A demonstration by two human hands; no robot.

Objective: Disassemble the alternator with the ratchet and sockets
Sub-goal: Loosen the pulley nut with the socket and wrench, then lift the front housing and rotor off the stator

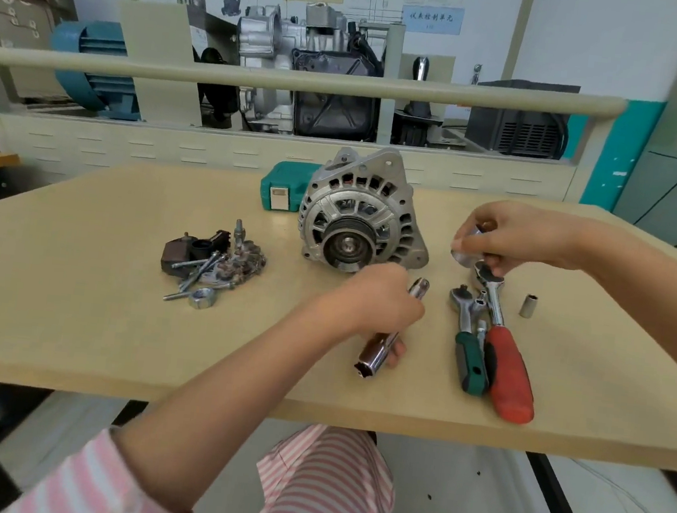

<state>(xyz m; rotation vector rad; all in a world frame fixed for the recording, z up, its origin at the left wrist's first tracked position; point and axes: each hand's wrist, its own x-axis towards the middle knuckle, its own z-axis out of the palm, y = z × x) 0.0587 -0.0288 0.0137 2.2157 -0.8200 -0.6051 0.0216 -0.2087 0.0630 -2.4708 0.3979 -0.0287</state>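
Silver ribbed alternator [358,212] stands mid-tabletop; right of it, right hand [512,238] pinches a chrome socket [465,256] over the red-handled ratchet [504,342]; left hand [378,303] grips a chrome extension bar [393,334]. Unseated, the socket may roll away.

On the table [66,331] the alternator [361,212] stands at centre frame with a tool case [281,188] behind it to the left, a heap of removed parts [211,269] at its left, two ratchets [491,345] side by side at right, and a lone socket [527,305] just right of them.
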